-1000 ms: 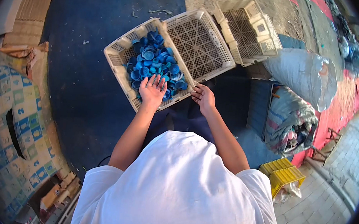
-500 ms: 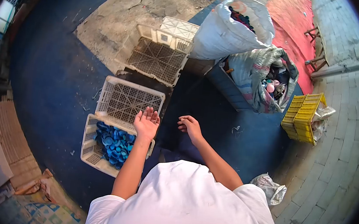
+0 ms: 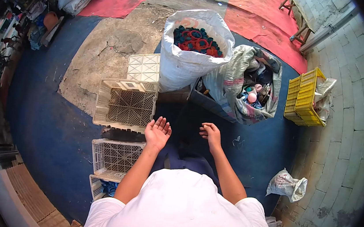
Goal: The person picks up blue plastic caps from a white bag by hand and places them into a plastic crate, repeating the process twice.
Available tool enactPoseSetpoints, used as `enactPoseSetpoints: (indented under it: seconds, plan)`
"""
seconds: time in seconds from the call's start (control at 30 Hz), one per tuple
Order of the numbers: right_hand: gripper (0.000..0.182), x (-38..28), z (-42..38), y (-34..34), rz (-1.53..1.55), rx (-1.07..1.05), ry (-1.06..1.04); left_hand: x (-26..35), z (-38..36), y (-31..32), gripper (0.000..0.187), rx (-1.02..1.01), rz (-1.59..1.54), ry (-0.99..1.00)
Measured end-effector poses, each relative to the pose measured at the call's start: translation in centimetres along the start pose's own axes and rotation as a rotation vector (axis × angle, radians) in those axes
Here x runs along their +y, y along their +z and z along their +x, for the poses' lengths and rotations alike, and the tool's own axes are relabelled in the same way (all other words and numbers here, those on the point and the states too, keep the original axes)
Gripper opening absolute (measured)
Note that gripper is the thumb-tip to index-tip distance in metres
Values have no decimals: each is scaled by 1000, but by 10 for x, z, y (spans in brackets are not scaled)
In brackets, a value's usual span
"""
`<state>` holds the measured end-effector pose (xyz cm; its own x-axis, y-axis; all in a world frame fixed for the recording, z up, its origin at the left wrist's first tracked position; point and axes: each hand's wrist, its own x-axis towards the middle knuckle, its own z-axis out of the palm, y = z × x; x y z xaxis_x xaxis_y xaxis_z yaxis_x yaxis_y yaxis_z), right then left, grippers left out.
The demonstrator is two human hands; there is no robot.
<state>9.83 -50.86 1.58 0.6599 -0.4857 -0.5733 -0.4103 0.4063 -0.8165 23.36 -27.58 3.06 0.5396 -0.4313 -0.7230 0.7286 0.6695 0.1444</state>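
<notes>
My left hand (image 3: 158,133) is held palm up with its fingers stretched out and nothing in it. Close beyond it stands a pale plastic crate (image 3: 101,103) with a mesh floor. My right hand (image 3: 210,135) hovers over the dark blue floor, its fingers loosely bent and apart, holding nothing that shows. Left of my left forearm lies a second pale crate (image 3: 113,157). Behind that arm, another crate (image 3: 94,185) with blue plastic pieces (image 3: 109,188) is mostly hidden.
Ahead, a white sack (image 3: 187,67) holds red and dark green plastic rings (image 3: 198,41). Beside it a striped sack (image 3: 236,68) of mixed scraps sits in a bin. A yellow crate (image 3: 300,98) and a small plastic bag (image 3: 285,184) are near the right-hand block wall.
My view has swung, so the sacks are more central and the crates lie further left and lower. Both hands have moved away from the crate of blue pieces and remain empty.
</notes>
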Motion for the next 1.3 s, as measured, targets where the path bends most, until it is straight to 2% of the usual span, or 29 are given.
enactPoseSetpoints:
  seconds: [0.37, 0.47, 0.6, 0.63, 0.73, 0.77, 0.87, 1.07, 1.2, 1.23, 1.27, 1.3]
  plan:
    - [21, -55, 58, -11, -35, 173, -101, 5, 108, 105, 30, 18, 216, -157]
    - [19, -82, 90, 0, 0, 223, -223, 14, 139, 143, 33, -19, 436, -130]
    - [17, -135, 115, 23, -10, 273, -344, 34, 160, 192, 33, -201, 791, 54]
    - [16, -145, 126, 30, 22, 303, -399, 40, 163, 205, 30, -211, 778, 54]
    - [15, -187, 151, 49, -249, 378, -567, 57, 171, 236, 30, -295, 919, 128]
    - [17, -206, 156, 55, -431, 392, -690, 60, 178, 239, 32, -339, 959, 198]
    - [26, -230, 192, 65, -722, 333, -951, 70, 190, 249, 38, -399, 1211, 287]
    - [44, -266, 221, 92, -1045, 122, -806, 74, 177, 278, 41, -298, 1315, 381]
    - [44, -267, 231, 85, -1086, -157, -671, 83, 188, 280, 35, -317, 1574, 444]
    - [33, -265, 233, 83, -1028, -169, -756, 89, 189, 281, 32, -337, 1674, 492]
    - [31, -265, 237, 79, -1041, -220, -731, 93, 190, 283, 30, -357, 1777, 540]
    - [28, -264, 241, 75, -1051, -272, -703, 95, 186, 287, 24, -312, 1784, 489]
